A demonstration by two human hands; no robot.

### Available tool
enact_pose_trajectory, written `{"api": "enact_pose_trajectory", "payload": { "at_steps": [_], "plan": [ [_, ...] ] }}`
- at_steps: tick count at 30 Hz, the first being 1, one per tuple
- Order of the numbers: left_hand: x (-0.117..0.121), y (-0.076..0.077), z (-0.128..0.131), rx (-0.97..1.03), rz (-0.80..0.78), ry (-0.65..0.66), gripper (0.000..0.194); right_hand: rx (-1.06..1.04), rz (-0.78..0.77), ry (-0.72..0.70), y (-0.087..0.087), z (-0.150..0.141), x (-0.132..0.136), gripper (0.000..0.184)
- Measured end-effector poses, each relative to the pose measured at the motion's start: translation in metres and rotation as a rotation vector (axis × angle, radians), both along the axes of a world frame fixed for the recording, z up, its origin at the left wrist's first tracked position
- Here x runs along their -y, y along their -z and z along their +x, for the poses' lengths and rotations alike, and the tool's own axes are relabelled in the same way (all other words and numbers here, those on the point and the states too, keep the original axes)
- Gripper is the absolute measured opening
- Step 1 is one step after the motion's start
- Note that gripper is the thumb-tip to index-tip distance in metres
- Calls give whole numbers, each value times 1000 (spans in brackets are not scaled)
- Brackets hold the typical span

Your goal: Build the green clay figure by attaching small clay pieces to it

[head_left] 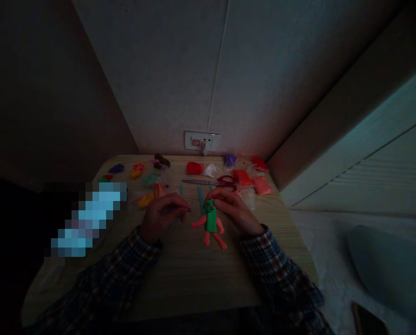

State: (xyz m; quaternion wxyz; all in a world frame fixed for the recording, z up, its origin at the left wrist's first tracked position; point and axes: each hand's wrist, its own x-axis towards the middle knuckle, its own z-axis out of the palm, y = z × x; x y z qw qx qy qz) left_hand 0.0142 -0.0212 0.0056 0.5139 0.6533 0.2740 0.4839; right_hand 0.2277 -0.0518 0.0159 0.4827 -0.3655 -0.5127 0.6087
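Observation:
A small clay figure [211, 222] with a green head and body and pink arms and legs lies on the wooden table [180, 274]. My right hand [234, 209] curls round the figure's head with its fingertips on it. My left hand [164, 211] is closed in a pinch on a thin purple tool [180, 210], its tip pointing right, toward the figure. Both sleeves are plaid.
Red-handled scissors [218, 181] lie behind my hands. Clay packets in red [194, 167], pink [262, 184] and purple [230, 160] and small clay shapes [137, 170] line the back of the table. A wall socket [201, 140] is above. A blurred bright patch [89, 218] lies at the left.

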Motion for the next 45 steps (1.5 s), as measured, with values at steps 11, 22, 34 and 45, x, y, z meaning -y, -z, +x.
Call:
{"api": "enact_pose_trajectory", "payload": {
  "at_steps": [11, 22, 34, 45],
  "plan": [
    [-1, 0, 0, 28, -37, 5, 13, 23, 16, 4, -1, 1, 0, 31],
    [1, -1, 0, -5, -79, -5, 20, 18, -5, 15, -1, 1, 1, 29],
    [2, -3, 2, -8, 0, 43, 17, 34, 14, 13, 0, 1, 0, 28],
    [1, -5, 2, -84, 85, 20, 29, 41, 19, 4, 0, 0, 0, 28]
  ]
}}
